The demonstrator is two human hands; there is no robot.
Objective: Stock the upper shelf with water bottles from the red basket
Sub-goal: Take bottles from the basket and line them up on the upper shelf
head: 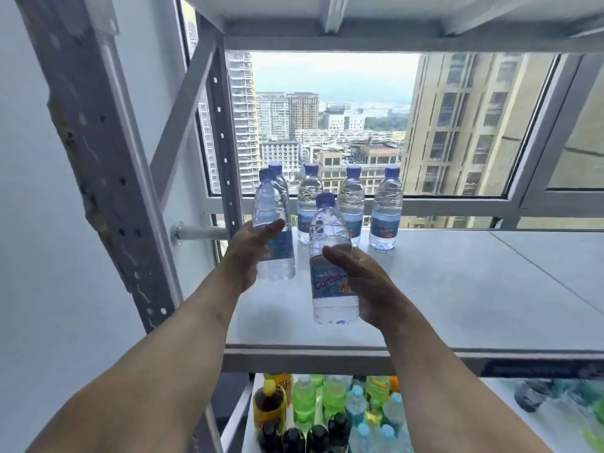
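Observation:
My left hand (250, 248) grips a clear water bottle (273, 223) with a blue cap, standing upright on the white upper shelf (457, 299) near its left end. A second water bottle (330, 256) with a blue label is held in my right hand (362, 282); its base is at or just above the shelf near the front edge. Behind them, several more water bottles (385, 210) stand in a row along the back of the shelf by the window. The red basket is out of view.
A grey perforated shelf upright (98, 142) rises at the left, with a diagonal brace (183, 112) behind it. Another shelf board (392, 14) runs overhead. The lower shelf (327, 410) holds several coloured drink bottles. A window (327, 119) is directly behind the unit.

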